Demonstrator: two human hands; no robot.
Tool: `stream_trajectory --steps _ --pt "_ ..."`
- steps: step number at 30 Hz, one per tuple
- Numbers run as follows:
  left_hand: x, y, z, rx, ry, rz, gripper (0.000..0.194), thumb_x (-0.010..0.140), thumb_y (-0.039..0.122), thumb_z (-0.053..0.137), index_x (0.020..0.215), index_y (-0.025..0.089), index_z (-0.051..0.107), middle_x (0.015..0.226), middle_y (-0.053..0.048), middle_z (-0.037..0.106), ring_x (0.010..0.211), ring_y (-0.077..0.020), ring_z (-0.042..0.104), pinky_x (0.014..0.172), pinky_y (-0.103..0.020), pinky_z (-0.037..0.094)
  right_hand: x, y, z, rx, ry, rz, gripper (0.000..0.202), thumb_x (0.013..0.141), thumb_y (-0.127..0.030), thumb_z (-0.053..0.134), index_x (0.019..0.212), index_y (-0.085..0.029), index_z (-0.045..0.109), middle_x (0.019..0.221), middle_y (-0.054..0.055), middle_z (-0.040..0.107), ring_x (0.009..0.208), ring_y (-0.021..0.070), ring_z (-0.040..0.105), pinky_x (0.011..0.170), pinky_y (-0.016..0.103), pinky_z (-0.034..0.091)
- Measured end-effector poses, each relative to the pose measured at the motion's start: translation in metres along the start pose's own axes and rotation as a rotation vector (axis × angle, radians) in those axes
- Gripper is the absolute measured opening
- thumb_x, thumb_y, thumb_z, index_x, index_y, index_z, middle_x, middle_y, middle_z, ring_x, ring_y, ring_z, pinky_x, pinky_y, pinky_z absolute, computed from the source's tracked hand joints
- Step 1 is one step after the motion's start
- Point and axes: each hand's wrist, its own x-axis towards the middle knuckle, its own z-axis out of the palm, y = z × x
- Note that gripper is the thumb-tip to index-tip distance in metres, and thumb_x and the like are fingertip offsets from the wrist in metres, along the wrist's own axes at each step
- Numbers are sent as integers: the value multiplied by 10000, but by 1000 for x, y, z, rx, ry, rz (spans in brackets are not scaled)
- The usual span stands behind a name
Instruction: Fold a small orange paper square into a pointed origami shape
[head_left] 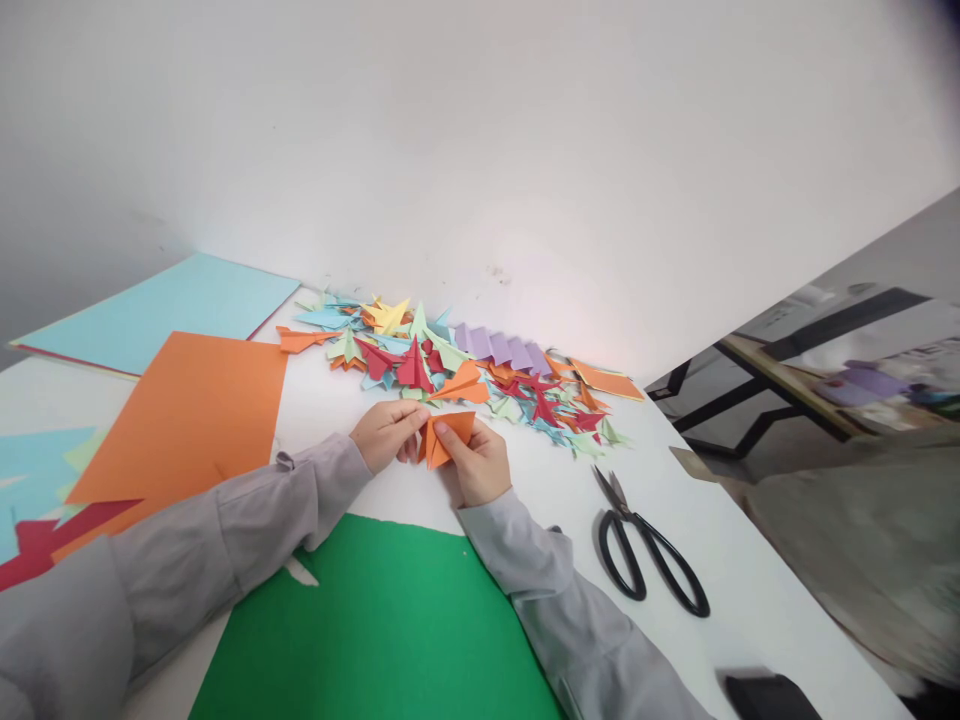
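Between my two hands is a small piece of folded orange paper (448, 432), its creased flaps partly spread. My left hand (388, 434) pinches its left edge with thumb and fingers. On the other side, my right hand (484, 465) grips it, the thumb lying across the front and the fingers behind. Just beyond the hands lies a heap of small folded paper planes (414, 368) in red, orange, yellow, blue and pale green. Below the wrists, a green sheet (375, 620) lies flat on the white table.
Black-handled scissors (637, 545) lie at the right with blades slightly apart. Orange sheets (195, 410) and light blue sheets (161, 310) are at the left. A purple pleated paper (502, 348) rests on the heap. A black object (772, 697) sits near the front right edge. A wall (450, 150) rises behind.
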Motion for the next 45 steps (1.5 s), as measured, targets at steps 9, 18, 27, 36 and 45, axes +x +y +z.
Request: stream_trajectory --steps 9,18,27,36,45 --pt "-1 0 0 27 -6 28 270 750 389 502 650 139 512 391 31 501 346 -74 462 359 -172 380 0 -2 0 -14 0 -16 184 646 -341 663 674 -164 621 608 -1 602 544 128 500 539 268 404" --pt "-3 -1 2 78 32 83 233 747 345 525 636 141 523 382 48 489 332 -62 440 360 -166 369 0 -3 0 2 -14 -15 177 626 -334 665 660 -170 609 597 -4 609 530 136 511 533 277 417" --pt "-6 1 3 172 80 134 249 755 342 519 595 151 523 371 51 476 341 -68 445 381 -172 367 0 1 -3 5 -31 -21 162 631 -311 658 708 -171 634 648 10 645 565 157 551 564 300 442" --pt "-6 -1 3 209 136 186 257 760 349 521 596 151 537 370 49 479 342 -64 447 379 -169 355 -2 1 -4 65 -88 7 240 696 -384 617 772 -161 657 599 8 610 523 145 521 501 280 424" --pt "-8 0 3 123 100 152 153 718 278 548 657 139 539 427 35 492 387 -75 463 393 -182 380 -1 3 -1 86 -46 -1 206 665 -369 664 762 -188 654 730 25 660 650 171 578 633 315 464"
